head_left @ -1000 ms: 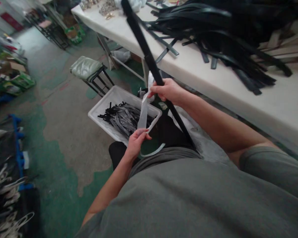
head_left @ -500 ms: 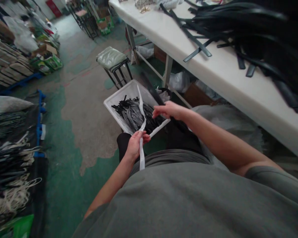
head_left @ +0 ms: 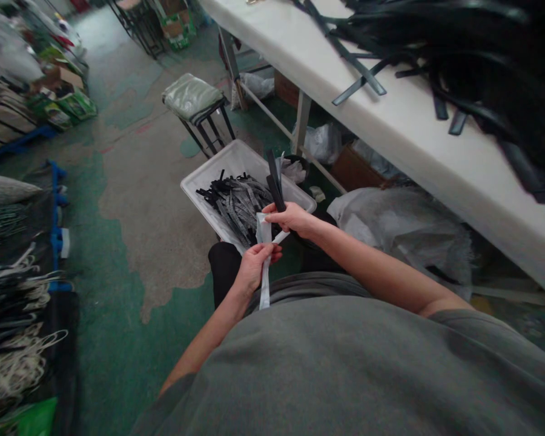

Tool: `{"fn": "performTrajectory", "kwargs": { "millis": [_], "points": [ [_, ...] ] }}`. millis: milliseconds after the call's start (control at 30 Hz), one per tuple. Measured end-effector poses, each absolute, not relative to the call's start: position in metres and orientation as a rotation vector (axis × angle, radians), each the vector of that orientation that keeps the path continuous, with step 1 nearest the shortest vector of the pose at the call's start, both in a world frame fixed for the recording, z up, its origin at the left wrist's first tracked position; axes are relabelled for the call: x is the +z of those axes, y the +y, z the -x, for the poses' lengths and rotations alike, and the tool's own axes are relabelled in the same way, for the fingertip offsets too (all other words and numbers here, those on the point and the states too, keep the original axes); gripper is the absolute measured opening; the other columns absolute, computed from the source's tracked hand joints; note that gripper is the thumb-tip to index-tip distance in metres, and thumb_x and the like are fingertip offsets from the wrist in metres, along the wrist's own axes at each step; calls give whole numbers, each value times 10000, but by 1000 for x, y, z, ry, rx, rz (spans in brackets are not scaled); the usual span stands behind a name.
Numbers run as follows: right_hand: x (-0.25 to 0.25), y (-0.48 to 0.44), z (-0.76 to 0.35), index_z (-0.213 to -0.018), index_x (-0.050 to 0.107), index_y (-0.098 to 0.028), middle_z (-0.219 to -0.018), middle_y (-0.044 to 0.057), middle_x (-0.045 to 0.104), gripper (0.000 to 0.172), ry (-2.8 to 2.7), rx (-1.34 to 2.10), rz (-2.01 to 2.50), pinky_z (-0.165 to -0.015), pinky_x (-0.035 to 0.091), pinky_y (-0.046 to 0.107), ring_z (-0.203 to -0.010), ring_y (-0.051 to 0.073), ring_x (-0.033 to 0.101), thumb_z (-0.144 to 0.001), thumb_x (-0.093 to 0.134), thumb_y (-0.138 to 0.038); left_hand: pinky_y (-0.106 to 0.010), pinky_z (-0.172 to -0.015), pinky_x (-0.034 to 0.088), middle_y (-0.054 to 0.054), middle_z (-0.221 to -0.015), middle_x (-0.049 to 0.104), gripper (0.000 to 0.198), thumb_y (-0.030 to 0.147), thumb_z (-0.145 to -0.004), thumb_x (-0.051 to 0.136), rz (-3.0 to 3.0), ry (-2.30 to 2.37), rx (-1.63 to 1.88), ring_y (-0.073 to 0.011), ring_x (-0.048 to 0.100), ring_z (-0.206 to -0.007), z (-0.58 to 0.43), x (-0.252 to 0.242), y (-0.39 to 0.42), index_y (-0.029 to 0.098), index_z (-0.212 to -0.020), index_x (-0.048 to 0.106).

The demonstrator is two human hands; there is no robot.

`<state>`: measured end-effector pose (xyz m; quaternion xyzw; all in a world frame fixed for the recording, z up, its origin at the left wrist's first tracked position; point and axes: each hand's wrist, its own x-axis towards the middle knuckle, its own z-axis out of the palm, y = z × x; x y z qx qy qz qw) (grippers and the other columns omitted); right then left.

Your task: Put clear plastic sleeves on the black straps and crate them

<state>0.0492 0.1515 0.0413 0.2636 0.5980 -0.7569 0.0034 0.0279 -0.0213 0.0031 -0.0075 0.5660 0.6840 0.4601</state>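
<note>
My left hand is closed on a narrow white strip, whose tail hangs down towards my shirt. Just above it, my right hand grips several flat black straps that stick up past the fingers. Its fingertips also touch the upper end of the white strip. Beyond both hands is a white plastic bin, holding a heap of black and grey strips. The lower ends of the held straps are hidden behind my right hand.
On my right runs a long white table with a pile of black straps. A padded stool stands beyond the bin. Clear plastic bags lie under the table. Bundles of cords are at the left.
My right hand has come down and left with the black straps, meeting the white strip. The strip's upper end, raised over the bin before, is now short above my left hand.
</note>
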Motion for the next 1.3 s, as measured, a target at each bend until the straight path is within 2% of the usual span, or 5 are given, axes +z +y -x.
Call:
{"fn": "performTrajectory", "kwargs": {
  "millis": [300, 767, 1000, 1200, 1300],
  "points": [
    [39, 158, -39, -894, 710, -118, -765, 8, 665, 225, 2357, -2186, -675, -593, 460, 209, -636, 92, 566, -691, 713, -213, -317, -727, 538, -75, -768, 737, 413, 493, -645, 761, -125, 1463, 1744, -198, 690, -719, 5, 22, 5, 126, -831, 719],
    [38, 169, -29, -889, 728, -141, -829, 33, 712, 194, 2501, -2196, -573, -750, 507, 264, -770, 145, 647, -707, 674, -181, -276, -732, 479, -2, -728, 695, 218, 212, -556, 792, -404, 1570, 1648, -134, 600, -670, 32, 28, 18, 153, -753, 718],
    [43, 166, -28, -1005, 680, -129, -839, 37, 730, 267, 2380, -2262, -806, -615, 480, 200, -669, 107, 619, -747, 650, -191, -241, -562, 404, 4, -589, 633, 172, 271, -591, 785, -458, 1669, 1504, -97, 491, -535, 37, 26, 18, 137, -686, 732],
    [40, 158, -43, -946, 648, -128, -819, 44, 727, 260, 2087, -2281, -916, -347, 234, 199, -367, 25, 300, -800, 631, -343, -223, -524, 388, 44, -524, 557, 348, 356, -487, 860, -170, 1698, 1722, -73, 466, -489, 47, 13, 17, 151, -588, 598],
    [37, 147, -50, -942, 666, -135, -756, 17, 692, 327, 2136, -2193, -779, -381, 264, 198, -405, 36, 348, -754, 686, -401, -212, -518, 385, 69, -503, 513, 404, 376, -495, 862, -87, 1731, 1791, -62, 460, -478, 49, 6, 18, 162, -579, 530]
  ]
}}
